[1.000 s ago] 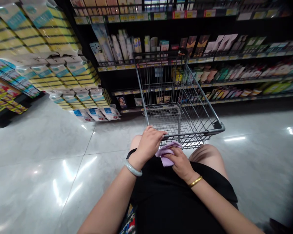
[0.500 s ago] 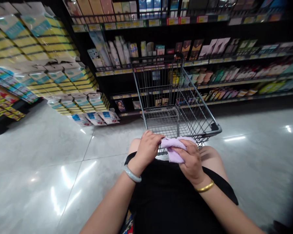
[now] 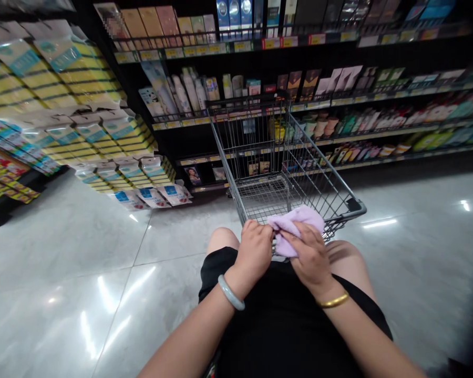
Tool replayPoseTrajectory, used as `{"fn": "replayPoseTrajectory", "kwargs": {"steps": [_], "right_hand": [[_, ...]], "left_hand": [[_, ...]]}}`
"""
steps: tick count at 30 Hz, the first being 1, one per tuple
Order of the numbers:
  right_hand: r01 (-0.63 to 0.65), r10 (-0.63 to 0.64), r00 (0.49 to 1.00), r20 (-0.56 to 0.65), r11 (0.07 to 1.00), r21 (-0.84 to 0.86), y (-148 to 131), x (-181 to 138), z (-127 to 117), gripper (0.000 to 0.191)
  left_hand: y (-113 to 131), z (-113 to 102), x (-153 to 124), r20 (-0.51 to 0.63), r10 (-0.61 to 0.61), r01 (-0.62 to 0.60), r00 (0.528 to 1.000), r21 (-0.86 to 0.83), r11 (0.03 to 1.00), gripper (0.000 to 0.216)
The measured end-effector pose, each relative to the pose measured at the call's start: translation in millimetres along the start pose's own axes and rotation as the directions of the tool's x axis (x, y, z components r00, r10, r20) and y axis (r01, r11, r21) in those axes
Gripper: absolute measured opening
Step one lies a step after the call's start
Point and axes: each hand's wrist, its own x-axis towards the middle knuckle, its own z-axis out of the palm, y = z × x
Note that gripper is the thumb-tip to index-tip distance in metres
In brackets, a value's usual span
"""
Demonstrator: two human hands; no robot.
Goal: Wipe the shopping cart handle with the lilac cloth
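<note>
A grey wire shopping cart [image 3: 319, 165] stands in front of me, its near end at my knees. My left hand [image 3: 255, 249], with a pale bangle at the wrist, is closed over the left part of the cart's near rail, which it mostly hides. In my right hand [image 3: 309, 254], above a gold bangle, is a bunched lilac cloth [image 3: 307, 212]. The fingers press the cloth over the same rail, to the right of my left hand. The cloth's left end touches or nearly touches my left fingers.
Shelves [image 3: 205, 50] of boxes, bottles and tubes run behind the cart. On the left hang yellow-and-black striped packs [image 3: 82, 65], with white packs [image 3: 153, 197] below them. The floor [image 3: 169, 294] is glossy grey.
My left hand has moved right and slightly down, closer to my right hand. The cloth has shifted right and up and is bunched differently. The cart's near end sits slightly further right.
</note>
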Motion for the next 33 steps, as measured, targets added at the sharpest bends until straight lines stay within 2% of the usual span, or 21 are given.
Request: {"fn": "replayPoseTrajectory", "kwargs": {"steps": [3, 5, 7, 10, 12, 14, 16, 21, 24, 27, 30, 33], "right_hand": [[-0.070, 0.068, 0.996, -0.049, 0.996, -0.047, 31.7, -3.0, -12.7, 0.039], [-0.142, 0.137, 0.988, -0.076, 0.987, -0.073, 39.5, -0.4, -22.0, 0.036], [-0.171, 0.168, 0.985, -0.033, 0.982, -0.086, 29.8, 5.2, -26.2, 0.037], [-0.150, 0.157, 0.983, 0.093, 0.985, -0.085, -3.1, 13.9, -21.3, 0.041], [-0.144, 0.152, 0.982, 0.109, 0.987, -0.076, -19.0, 16.7, -15.3, 0.045], [-0.136, 0.143, 0.983, 0.116, 0.989, -0.062, -21.0, 16.0, -11.6, 0.047], [-0.132, 0.137, 0.985, 0.108, 0.990, -0.048, -10.8, 12.7, -11.8, 0.044], [-0.104, 0.100, 0.994, 0.048, 0.992, 0.077, 30.1, 4.1, -25.1, 0.035], [-0.125, 0.121, 0.992, 0.036, 0.979, 0.163, 40.8, 4.0, -39.5, 0.033], [-0.179, 0.172, 0.983, 0.056, 0.968, 0.173, 24.8, 5.0, -52.5, 0.034], [-0.133, 0.115, 0.983, 0.145, 0.984, 0.119, -9.1, -0.2, -56.7, 0.038], [-0.103, 0.102, 0.993, 0.051, 0.995, 0.011, -24.1, -14.3, -54.2, 0.040]], "left_hand": [[4.6, -5.0, 4.9, 0.027, 0.009, -0.006, 1.000, -0.096, 0.995, 0.024], [-1.2, -13.7, 13.8, 0.079, 0.048, -0.036, 0.996, -0.148, 0.988, 0.026], [-14.5, -23.9, 27.7, 0.115, 0.096, -0.077, 0.989, -0.153, 0.985, 0.027], [-41.9, -33.1, 51.7, 0.089, 0.146, -0.147, 0.985, 0.006, 0.989, 0.027], [-57.5, -32.0, 63.6, 0.140, 0.197, -0.210, 0.970, 0.080, 0.974, 0.034], [-66.3, -26.5, 69.4, 0.177, 0.217, -0.244, 0.960, 0.154, 0.957, 0.046], [-67.3, -19.9, 69.7, 0.176, 0.219, -0.255, 0.960, 0.219, 0.942, 0.051], [-46.4, -8.4, 61.5, 0.115, 0.208, -0.232, 0.971, 0.265, 0.936, 0.051], [-27.5, -1.7, 56.4, 0.050, 0.185, -0.192, 0.981, 0.252, 0.949, 0.050], [-8.4, 7.7, 52.0, -0.009, 0.173, -0.165, 0.985, 0.244, 0.956, 0.048], [9.1, 17.4, 47.5, -0.058, 0.165, -0.150, 0.985, 0.206, 0.967, 0.047], [20.5, 21.2, 42.9, -0.068, 0.134, -0.121, 0.989, 0.162, 0.979, 0.046]]}}
